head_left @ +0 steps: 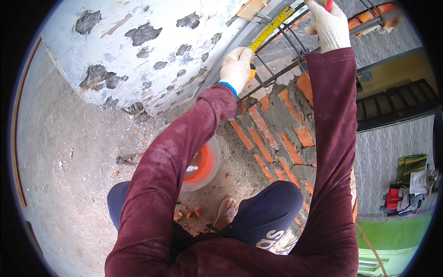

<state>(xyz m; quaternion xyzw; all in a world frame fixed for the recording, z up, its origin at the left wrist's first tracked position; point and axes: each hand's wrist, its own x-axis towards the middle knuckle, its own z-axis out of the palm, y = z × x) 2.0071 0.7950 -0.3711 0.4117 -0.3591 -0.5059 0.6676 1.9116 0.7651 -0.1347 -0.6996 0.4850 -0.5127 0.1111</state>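
My left hand (236, 68), in a white knit glove with a blue cuff, is closed around a tape measure (252, 74); part of its yellow and black case shows beyond the fingers. The yellow blade (271, 29) runs out up and to the right, beside a grey vertical edge and a cage of steel reinforcing bars (281, 74). Farther up, my right hand (331, 27), also gloved in white, has its fingers closed on a thin red stick-like thing (328, 5), possibly a pencil. That hand is near the bars and the blade's far end. Its fingertips are partly cut off by the frame's top.
A chipped white wall (138, 60) stands at upper left. Below the bars is a brick wall (281, 134) with grey mortar. An orange bucket (203, 166) sits under my left forearm, with pliers-like tool handles (129, 159) beside it. Brick bits (194, 213) lie near my foot.
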